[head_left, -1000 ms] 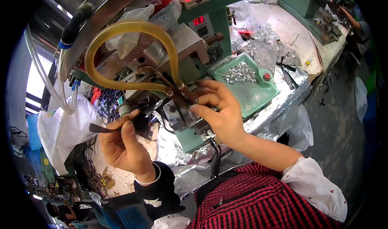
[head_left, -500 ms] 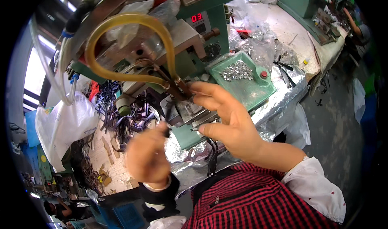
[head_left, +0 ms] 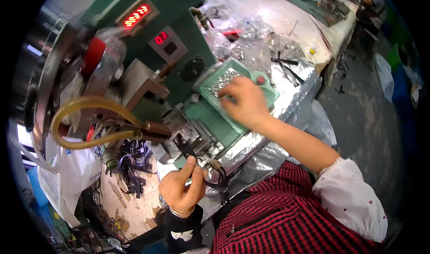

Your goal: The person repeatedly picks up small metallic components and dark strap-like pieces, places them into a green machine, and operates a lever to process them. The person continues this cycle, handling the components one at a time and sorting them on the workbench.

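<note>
Left hand point(head_left: 181, 190), head view: black strap point(head_left: 183, 147) pinched between thumb and fingertips, its far end seen at the near edge of a metal block point(head_left: 190, 127). Right hand point(head_left: 245, 102) held over green tray point(head_left: 271, 95), fingers bent down beside silvery pieces point(head_left: 223, 80); blurred, so whether one is gripped cannot be told. Pieces heaped toward tray's far corner; red button point(head_left: 261, 80) set near its right edge.

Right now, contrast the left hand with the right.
The left hand pinches a black strip; the right hand, blurred, is at the shiny pieces in the green tray. The left hand emerges from a dark cuff, the right hand from a white sleeve. Both are ungloved.
</note>
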Motion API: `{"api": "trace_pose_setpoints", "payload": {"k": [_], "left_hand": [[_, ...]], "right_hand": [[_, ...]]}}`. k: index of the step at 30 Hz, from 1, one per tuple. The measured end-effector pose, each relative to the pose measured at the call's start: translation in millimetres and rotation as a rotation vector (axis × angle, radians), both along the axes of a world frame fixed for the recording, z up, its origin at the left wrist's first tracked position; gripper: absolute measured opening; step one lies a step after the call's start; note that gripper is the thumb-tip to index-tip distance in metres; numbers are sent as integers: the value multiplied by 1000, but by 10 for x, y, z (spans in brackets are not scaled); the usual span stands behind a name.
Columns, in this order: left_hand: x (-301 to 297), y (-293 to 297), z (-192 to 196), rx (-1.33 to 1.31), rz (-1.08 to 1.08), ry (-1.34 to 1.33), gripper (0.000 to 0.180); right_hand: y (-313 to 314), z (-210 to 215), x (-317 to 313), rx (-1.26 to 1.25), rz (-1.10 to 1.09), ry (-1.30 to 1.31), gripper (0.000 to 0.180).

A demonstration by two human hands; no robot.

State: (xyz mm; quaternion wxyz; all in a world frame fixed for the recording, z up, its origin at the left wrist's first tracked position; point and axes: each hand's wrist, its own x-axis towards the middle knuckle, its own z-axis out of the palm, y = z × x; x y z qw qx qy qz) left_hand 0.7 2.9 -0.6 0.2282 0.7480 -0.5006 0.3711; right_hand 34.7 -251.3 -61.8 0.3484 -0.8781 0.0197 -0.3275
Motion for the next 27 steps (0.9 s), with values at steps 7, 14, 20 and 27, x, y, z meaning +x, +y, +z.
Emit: {"api": "trace_pose_setpoints", "payload": {"k": [7, 14, 20, 27], "left_hand": [[-258, -75, 6, -47, 98, 242, 22], [-550, 708, -358, -188, 424, 344, 25], [204, 1825, -36, -655, 748, 551, 14], [988, 1627, -758, 255, 916, 352, 18]], "right_hand": [[433, -181, 484, -448, -10, 235, 8], [471, -281, 509, -387, 59, 76, 9], [273, 181, 280, 256, 196, -24, 17], [150, 17, -17, 458, 81, 116, 15]]}}
